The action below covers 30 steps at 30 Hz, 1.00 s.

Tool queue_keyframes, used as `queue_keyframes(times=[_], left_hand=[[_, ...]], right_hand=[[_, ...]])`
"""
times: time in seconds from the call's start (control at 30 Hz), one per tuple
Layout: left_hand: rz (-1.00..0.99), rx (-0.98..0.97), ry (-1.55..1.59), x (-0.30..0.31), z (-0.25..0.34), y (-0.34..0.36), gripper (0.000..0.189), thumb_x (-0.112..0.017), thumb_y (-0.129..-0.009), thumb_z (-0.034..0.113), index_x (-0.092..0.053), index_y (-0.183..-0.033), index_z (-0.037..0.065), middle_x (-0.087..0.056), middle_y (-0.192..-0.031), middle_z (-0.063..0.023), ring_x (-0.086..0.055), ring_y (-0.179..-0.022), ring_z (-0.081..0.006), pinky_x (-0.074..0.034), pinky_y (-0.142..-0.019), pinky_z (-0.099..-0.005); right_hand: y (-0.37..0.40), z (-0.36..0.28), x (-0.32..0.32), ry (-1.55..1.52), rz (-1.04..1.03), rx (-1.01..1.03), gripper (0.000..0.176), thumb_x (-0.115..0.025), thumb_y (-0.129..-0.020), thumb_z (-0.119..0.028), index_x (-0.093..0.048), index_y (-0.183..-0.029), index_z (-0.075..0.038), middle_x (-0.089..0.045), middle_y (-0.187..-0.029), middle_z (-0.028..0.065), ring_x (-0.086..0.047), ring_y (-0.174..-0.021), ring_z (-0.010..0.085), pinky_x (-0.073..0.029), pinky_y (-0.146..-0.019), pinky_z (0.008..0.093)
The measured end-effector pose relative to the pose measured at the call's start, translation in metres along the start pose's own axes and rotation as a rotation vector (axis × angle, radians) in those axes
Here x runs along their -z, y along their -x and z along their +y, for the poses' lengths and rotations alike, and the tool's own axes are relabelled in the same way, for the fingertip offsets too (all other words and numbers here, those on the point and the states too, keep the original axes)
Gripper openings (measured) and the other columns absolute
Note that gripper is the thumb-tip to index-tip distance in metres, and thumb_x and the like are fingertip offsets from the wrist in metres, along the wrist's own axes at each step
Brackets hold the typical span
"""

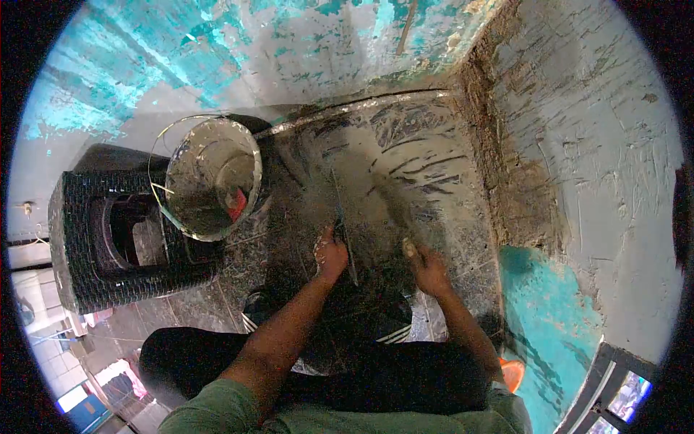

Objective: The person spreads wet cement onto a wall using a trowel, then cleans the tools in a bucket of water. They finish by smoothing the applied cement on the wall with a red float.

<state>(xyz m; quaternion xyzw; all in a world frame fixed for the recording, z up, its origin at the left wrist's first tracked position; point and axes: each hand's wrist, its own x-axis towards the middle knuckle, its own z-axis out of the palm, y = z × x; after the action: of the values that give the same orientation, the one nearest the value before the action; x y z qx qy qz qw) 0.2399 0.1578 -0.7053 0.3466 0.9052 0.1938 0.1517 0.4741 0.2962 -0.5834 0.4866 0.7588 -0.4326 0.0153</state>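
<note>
My left hand (332, 254) is closed round the grip of a plastering trowel (345, 235), whose long thin blade is seen nearly edge-on. In my right hand (429, 270) is the handle of a second trowel (395, 202); its blade is coated in grey mortar and blends into the surface behind it. Both tools are over wet grey mortar (354, 163) spread on the floor between my legs and the wall. Whether either blade touches the mortar is hard to tell.
A mortar-stained bucket (253, 163) with a wire handle and a red piece (237, 205) inside stands at left. Beside it is a black woven-pattern plastic stool (79, 246). Walls with peeling turquoise paint (549, 304) meet at the upper right. Something orange (512, 375) lies at lower right.
</note>
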Motion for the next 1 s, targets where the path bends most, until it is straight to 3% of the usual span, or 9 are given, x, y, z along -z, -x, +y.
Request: queue_keyframes(times=[0.1,0.2,0.37,0.43,0.53,0.63,0.7,0.83,1.0], left_hand=[[0.023,0.041,0.116,-0.023,-0.018,-0.007,0.039,-0.046,-0.098,0.030,-0.053,-0.133,0.013,-0.064,-0.113,-0.0207,-0.064,-0.098,-0.0390,-0.051,-0.084,-0.0525],[-0.103,0.085,0.093,-0.049,-0.029,-0.009,0.043,-0.052,-0.095,0.025,-0.052,-0.134,0.006,-0.063,-0.111,-0.0179,-0.063,-0.094,-0.0348,-0.052,-0.081,-0.0467],[-0.251,0.223,0.252,0.036,0.031,-0.008,0.050,-0.058,-0.092,0.021,-0.049,-0.137,-0.001,-0.062,-0.117,-0.0184,-0.062,-0.102,-0.0339,-0.053,-0.086,-0.0428],[-0.252,0.169,0.114,0.022,0.021,-0.011,0.051,-0.058,-0.091,0.020,-0.049,-0.137,-0.001,-0.059,-0.125,-0.0216,-0.059,-0.113,-0.0367,-0.050,-0.095,-0.0453],[-0.242,0.133,0.233,0.000,0.004,-0.012,0.050,-0.056,-0.090,0.016,-0.049,-0.136,-0.001,-0.054,-0.134,-0.0252,-0.055,-0.121,-0.0395,-0.045,-0.101,-0.0495],[-0.243,0.079,0.246,0.006,0.011,-0.013,0.048,-0.055,-0.090,0.015,-0.051,-0.135,-0.001,-0.053,-0.135,-0.0262,-0.057,-0.116,-0.0403,-0.045,-0.099,-0.0527],[-0.332,0.220,0.198,0.045,0.050,-0.019,0.048,-0.055,-0.090,0.015,-0.051,-0.135,-0.001,-0.054,-0.134,-0.0262,-0.058,-0.112,-0.0404,-0.046,-0.096,-0.0532],[-0.121,-0.075,0.080,0.011,0.032,-0.007,0.042,-0.056,-0.090,0.017,-0.056,-0.128,0.000,-0.060,-0.123,-0.0232,-0.060,-0.104,-0.0394,-0.048,-0.091,-0.0516],[-0.055,0.178,0.615,-0.003,0.054,-0.011,0.038,-0.059,-0.090,0.018,-0.059,-0.124,0.001,-0.065,-0.111,-0.0206,-0.063,-0.098,-0.0355,-0.051,-0.083,-0.0475]], right_hand=[[0.010,0.004,-0.001,-0.455,-0.130,-0.344,0.047,-0.055,-0.099,-0.039,-0.058,-0.129,-0.003,-0.067,-0.106,0.0155,-0.064,-0.092,0.0245,-0.052,-0.080,0.0369],[0.027,0.005,0.025,-0.706,0.277,-0.321,0.044,-0.057,-0.100,-0.034,-0.058,-0.129,-0.001,-0.066,-0.102,0.0092,-0.060,-0.086,0.0146,-0.051,-0.073,0.0339],[0.040,0.091,0.045,-0.472,0.375,-0.214,0.047,-0.056,-0.100,-0.033,-0.055,-0.133,0.001,-0.067,-0.108,0.0119,-0.061,-0.085,0.0164,-0.053,-0.074,0.0357],[0.048,0.074,0.044,-0.488,0.316,-0.440,0.050,-0.056,-0.100,-0.036,-0.055,-0.133,0.002,-0.068,-0.114,0.0174,-0.066,-0.086,0.0251,-0.053,-0.076,0.0410],[0.051,0.086,-0.003,-0.085,0.468,0.083,0.052,-0.054,-0.099,-0.039,-0.054,-0.134,0.000,-0.068,-0.110,0.0224,-0.068,-0.082,0.0333,-0.053,-0.073,0.0463],[0.056,0.028,-0.028,-0.126,0.263,-0.069,0.053,-0.051,-0.100,-0.039,-0.052,-0.135,0.000,-0.067,-0.102,0.0255,-0.067,-0.082,0.0392,-0.053,-0.074,0.0481],[0.057,0.010,-0.049,-0.086,0.159,-0.158,0.053,-0.049,-0.100,-0.039,-0.051,-0.136,-0.001,-0.066,-0.098,0.0268,-0.066,-0.083,0.0424,-0.052,-0.074,0.0498],[0.055,-0.014,-0.061,-0.049,-0.025,-0.199,0.051,-0.048,-0.100,-0.038,-0.051,-0.135,-0.001,-0.066,-0.096,0.0269,-0.066,-0.085,0.0439,-0.052,-0.075,0.0505],[0.044,0.003,-0.095,-0.104,0.206,0.151,0.050,-0.049,-0.100,-0.039,-0.053,-0.133,-0.001,-0.067,-0.097,0.0229,-0.066,-0.072,0.0373,-0.053,-0.069,0.0479]])
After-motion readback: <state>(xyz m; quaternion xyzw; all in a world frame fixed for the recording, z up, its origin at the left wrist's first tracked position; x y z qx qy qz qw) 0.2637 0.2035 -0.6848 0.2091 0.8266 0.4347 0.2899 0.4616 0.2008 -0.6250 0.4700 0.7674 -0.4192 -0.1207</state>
